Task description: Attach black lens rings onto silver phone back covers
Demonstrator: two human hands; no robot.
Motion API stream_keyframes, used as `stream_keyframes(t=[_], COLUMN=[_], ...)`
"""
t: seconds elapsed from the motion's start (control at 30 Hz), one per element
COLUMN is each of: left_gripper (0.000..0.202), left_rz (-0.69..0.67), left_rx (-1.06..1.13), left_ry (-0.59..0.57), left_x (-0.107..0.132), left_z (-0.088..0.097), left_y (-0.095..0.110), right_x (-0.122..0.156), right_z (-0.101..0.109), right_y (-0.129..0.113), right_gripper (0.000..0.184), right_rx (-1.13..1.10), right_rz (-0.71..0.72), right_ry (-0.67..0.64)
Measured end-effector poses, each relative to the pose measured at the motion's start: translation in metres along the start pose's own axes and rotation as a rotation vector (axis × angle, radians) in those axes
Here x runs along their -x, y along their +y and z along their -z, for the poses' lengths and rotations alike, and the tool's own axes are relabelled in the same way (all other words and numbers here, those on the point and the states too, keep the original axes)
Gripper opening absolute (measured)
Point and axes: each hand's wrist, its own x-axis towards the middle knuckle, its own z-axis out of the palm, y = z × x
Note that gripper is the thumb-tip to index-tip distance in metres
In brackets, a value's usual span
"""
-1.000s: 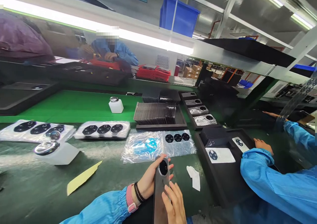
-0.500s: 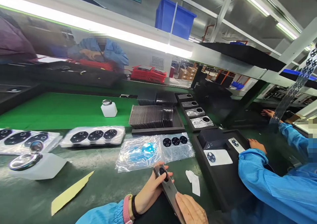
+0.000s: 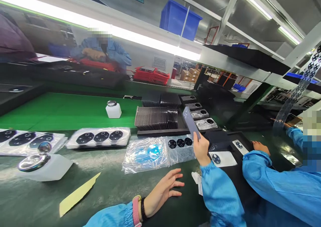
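Observation:
My right hand [image 3: 201, 147] is shut on the lower end of a grey phone back cover [image 3: 191, 122]. It holds the cover tilted up, in front of the right end of a tray [image 3: 160, 132] packed with thin upright panels [image 3: 155, 117]. My left hand [image 3: 164, 190] hovers over the dark green bench with fingers spread, holding nothing. Just beyond it lie a clear plastic bag with blue film [image 3: 144, 153] and a sheet of round black camera stickers [image 3: 180, 143]. A white paper piece [image 3: 197, 178] lies partly hidden behind my right sleeve.
Right of the panels, a black tray [image 3: 218, 128] holds several phone covers. A co-worker's sleeve [image 3: 273, 173] reaches across a black box at right. A white bottle [image 3: 113, 110], a tilted bottle [image 3: 54, 168], wrapped sticker stacks [image 3: 97, 138] and yellow paper [image 3: 79, 195] are at left.
My left hand has let go of the phone back cover and spread its fingers. My right hand has carried the cover forward and up, toward the trays.

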Motion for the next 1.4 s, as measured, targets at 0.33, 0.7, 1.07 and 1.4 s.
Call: stream_keyframes(t=[0.33, 0.7, 1.07, 1.4], left_gripper=[0.045, 0.044, 0.030, 0.051], left_rz=[0.019, 0.005, 0.076, 0.126], left_rx=[0.005, -0.002, -0.073, -0.084], left_ry=[0.090, 0.151, 0.151, 0.210], left_x=[-0.006, -0.014, 0.000, 0.006], left_z=[-0.001, 0.005, -0.006, -0.012], left_y=[-0.003, -0.017, 0.006, 0.015], right_x=[-0.077, -0.064, -0.031, 0.042], right_z=[-0.081, -0.084, -0.067, 0.074], right_y=[-0.009, -0.002, 0.007, 0.102], right_gripper=[0.027, 0.040, 0.052, 0.009], right_rx=[0.041, -0.100, -0.352, -0.621], right_rz=[-0.178, -0.094, -0.097, -0.540], right_ry=[-0.292, -0.375, -0.271, -0.010])
